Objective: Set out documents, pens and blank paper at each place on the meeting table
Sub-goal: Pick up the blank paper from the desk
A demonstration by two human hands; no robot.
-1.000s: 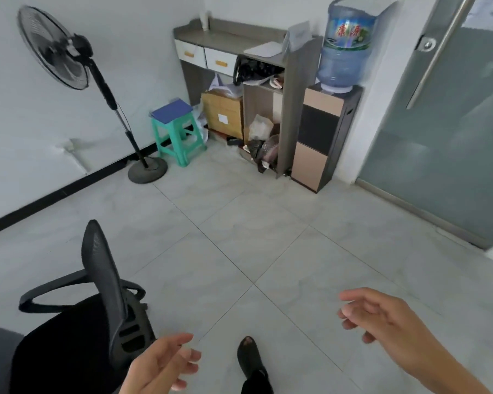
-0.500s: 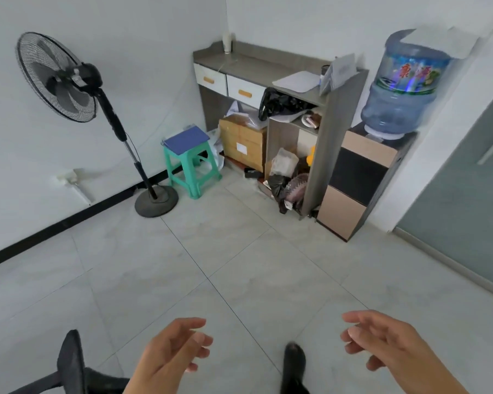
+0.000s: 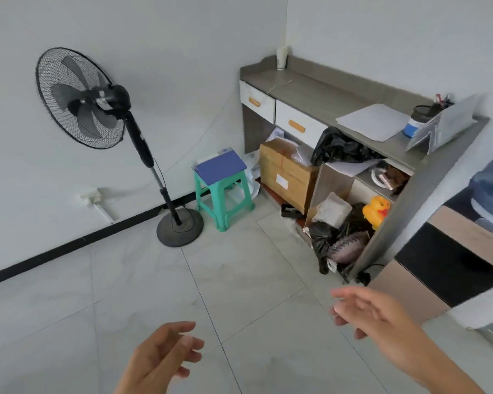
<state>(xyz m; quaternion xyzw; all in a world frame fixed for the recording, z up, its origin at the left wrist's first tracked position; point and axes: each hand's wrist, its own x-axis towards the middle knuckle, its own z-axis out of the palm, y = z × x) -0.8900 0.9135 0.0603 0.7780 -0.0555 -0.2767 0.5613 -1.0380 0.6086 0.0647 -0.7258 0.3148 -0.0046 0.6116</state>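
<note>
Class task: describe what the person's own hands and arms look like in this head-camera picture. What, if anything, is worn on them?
Nothing worn shows. The left hand and right hand are bare: no gloves, no visible rings. The right forearm is uncovered to the frame's edge: no sleeve, watch or band. The bottom edge cuts the left arm off near the wrist.

fan (image 3: 80,98) blk | stool (image 3: 225,194) grn | folder (image 3: 221,167) blue | duck (image 3: 377,211) yel | cabinet (image 3: 324,95) gry
</note>
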